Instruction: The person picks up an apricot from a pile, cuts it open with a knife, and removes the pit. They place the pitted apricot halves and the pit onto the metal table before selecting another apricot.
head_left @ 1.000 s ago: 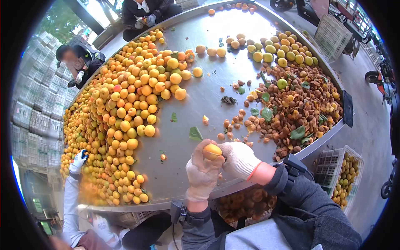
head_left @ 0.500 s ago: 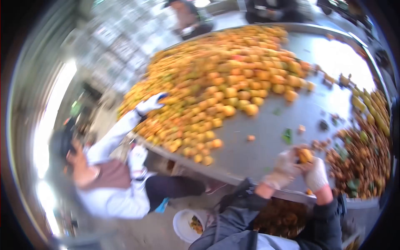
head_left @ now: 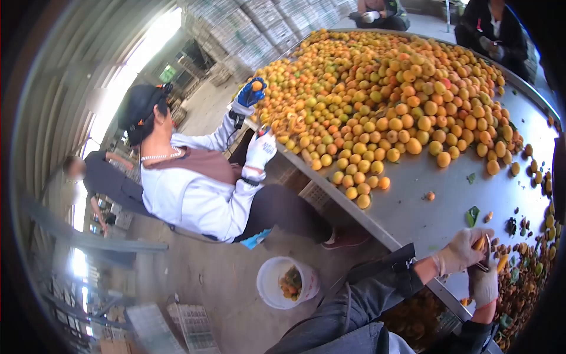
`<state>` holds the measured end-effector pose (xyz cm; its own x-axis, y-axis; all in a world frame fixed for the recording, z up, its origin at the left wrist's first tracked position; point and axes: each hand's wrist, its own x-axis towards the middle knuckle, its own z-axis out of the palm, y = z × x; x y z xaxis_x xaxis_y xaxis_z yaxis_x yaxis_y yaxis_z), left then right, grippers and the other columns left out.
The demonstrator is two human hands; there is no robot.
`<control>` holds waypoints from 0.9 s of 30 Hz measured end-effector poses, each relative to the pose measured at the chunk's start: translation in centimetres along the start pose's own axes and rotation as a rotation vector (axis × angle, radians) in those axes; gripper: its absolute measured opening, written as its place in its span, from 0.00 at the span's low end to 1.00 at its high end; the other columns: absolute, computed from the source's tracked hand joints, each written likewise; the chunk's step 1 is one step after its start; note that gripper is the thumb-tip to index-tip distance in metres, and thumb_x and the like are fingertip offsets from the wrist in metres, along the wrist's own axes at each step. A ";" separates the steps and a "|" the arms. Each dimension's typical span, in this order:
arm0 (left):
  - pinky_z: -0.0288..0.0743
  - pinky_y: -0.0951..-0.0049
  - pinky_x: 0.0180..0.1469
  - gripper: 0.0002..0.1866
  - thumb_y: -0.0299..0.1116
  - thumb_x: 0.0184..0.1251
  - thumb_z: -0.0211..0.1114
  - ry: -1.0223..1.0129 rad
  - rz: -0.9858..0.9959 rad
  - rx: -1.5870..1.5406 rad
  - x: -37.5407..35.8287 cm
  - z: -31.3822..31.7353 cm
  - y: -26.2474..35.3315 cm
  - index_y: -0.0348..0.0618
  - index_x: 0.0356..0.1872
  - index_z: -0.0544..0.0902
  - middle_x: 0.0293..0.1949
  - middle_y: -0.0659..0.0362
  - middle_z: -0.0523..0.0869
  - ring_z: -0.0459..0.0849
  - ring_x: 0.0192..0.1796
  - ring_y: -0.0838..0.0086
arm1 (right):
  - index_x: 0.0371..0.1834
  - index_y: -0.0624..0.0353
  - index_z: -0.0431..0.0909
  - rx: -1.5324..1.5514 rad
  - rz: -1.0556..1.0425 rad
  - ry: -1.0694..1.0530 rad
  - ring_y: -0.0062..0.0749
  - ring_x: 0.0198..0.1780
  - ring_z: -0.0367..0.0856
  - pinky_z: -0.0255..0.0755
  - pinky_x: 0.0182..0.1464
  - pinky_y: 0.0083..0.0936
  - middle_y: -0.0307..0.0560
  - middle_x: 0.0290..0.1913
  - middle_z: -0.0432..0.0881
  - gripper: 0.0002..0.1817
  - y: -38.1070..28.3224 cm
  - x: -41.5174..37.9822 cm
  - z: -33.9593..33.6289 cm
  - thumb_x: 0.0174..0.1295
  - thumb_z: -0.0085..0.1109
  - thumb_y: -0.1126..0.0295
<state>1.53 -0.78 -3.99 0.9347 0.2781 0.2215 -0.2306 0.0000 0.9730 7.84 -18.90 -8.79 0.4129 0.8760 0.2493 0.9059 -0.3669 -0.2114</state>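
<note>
My left hand (head_left: 463, 252), in a pale glove, is closed around an apricot (head_left: 481, 243) above the near edge of the metal table. Close below it, my right hand (head_left: 483, 284), gloved too, is closed on a thin curved metal tool (head_left: 487, 255) that meets the fruit. Its exact shape is partly hidden by the fingers. A piece of orange apricot flesh (head_left: 502, 262) shows just right of the hands. Beside them spreads a heap of brown pits (head_left: 522, 289).
A large apricot pile (head_left: 377, 112) covers the far side of the metal table (head_left: 407, 194). At left sits a co-worker (head_left: 194, 194), an apricot in one gloved hand. A white bucket (head_left: 272, 283) with scraps stands on the floor. More people sit across the table.
The view has swung left and sharpened. My hands have come apart slightly, and the metal tool now shows at the apricot. The co-worker's hand has lifted off the pile holding an apricot.
</note>
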 end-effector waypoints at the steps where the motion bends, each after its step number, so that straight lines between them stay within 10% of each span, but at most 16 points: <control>1: 0.74 0.77 0.38 0.21 0.21 0.58 0.59 0.081 0.015 0.010 0.6 -0.3 -0.6 0.35 0.56 0.77 0.32 0.62 0.80 0.77 0.33 0.78 | 0.45 0.61 0.79 0.454 0.436 -0.181 0.24 0.28 0.78 0.70 0.29 0.22 0.38 0.27 0.80 0.12 -0.6 0.5 -2.6 0.59 0.53 0.76; 2: 0.73 0.77 0.33 0.21 0.21 0.62 0.56 0.161 0.029 0.021 0.8 -0.5 -1.3 0.37 0.58 0.76 0.29 0.65 0.78 0.75 0.30 0.80 | 0.50 0.63 0.77 0.897 0.879 -0.372 0.18 0.21 0.73 0.64 0.23 0.19 0.35 0.21 0.78 0.17 -1.0 1.0 -4.3 0.56 0.53 0.76; 5: 0.70 0.77 0.27 0.17 0.21 0.63 0.53 0.259 -0.081 0.007 1.0 -0.8 -3.8 0.38 0.54 0.75 0.26 0.63 0.77 0.72 0.24 0.81 | 0.41 0.58 0.79 1.122 0.739 0.073 0.18 0.13 0.65 0.58 0.17 0.18 0.35 0.18 0.74 0.09 -1.0 -0.8 -3.4 0.59 0.53 0.71; 10: 0.71 0.71 0.23 0.16 0.23 0.64 0.55 0.051 -0.521 -0.089 -0.7 -0.8 2.4 0.41 0.53 0.73 0.27 0.57 0.79 0.78 0.23 0.76 | 0.38 0.56 0.79 1.143 0.834 0.152 0.17 0.22 0.65 0.57 0.21 0.17 0.33 0.25 0.71 0.09 -2.0 0.0 -3.9 0.58 0.53 0.68; 14: 0.70 0.76 0.23 0.14 0.21 0.60 0.57 0.079 -0.517 -0.325 -1.4 -1.7 3.3 0.38 0.48 0.76 0.29 0.59 0.80 0.76 0.22 0.79 | 0.44 0.62 0.79 1.115 0.685 0.101 0.24 0.46 0.73 0.64 0.53 0.22 0.38 0.42 0.78 0.09 2.3 -2.7 -1.6 0.62 0.53 0.74; 27: 0.69 0.76 0.20 0.08 0.23 0.63 0.58 0.129 -0.468 -0.477 -1.8 -2.6 4.4 0.38 0.43 0.74 0.24 0.59 0.79 0.76 0.20 0.78 | 0.43 0.63 0.79 1.136 0.797 0.221 0.26 0.47 0.73 0.63 0.55 0.24 0.39 0.43 0.77 0.09 4.8 -4.1 1.2 0.63 0.52 0.74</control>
<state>-1.92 1.22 -0.30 0.9322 0.2582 -0.2538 0.0682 0.5632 0.8235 10.43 -23.85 -11.94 0.8750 0.4498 -0.1788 -0.1009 -0.1918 -0.9762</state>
